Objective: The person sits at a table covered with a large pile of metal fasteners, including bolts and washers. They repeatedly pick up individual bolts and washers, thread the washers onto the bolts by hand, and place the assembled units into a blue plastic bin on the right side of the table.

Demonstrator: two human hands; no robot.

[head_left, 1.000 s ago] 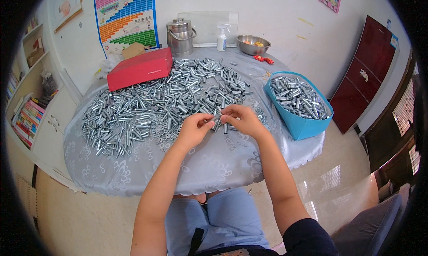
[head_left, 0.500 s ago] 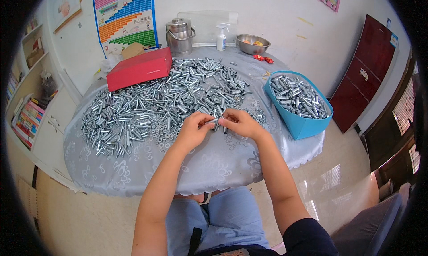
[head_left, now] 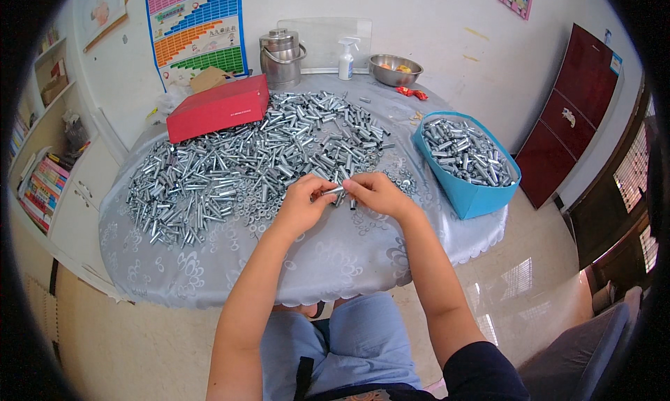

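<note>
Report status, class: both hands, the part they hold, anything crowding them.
Left hand and right hand together pinch one small metal sleeve. Loose metal pile just beyond fingers. Blue bin of parts to the right, apart.

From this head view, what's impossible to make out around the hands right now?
- Head view: the small silver metal tube between left hand and right hand is mostly covered by fingers; its ends are hidden.
- Loose washers on the grey patterned tablecloth: too small to count.
- Blue plastic bin: its depth is hidden under the tubes filling it.
</note>
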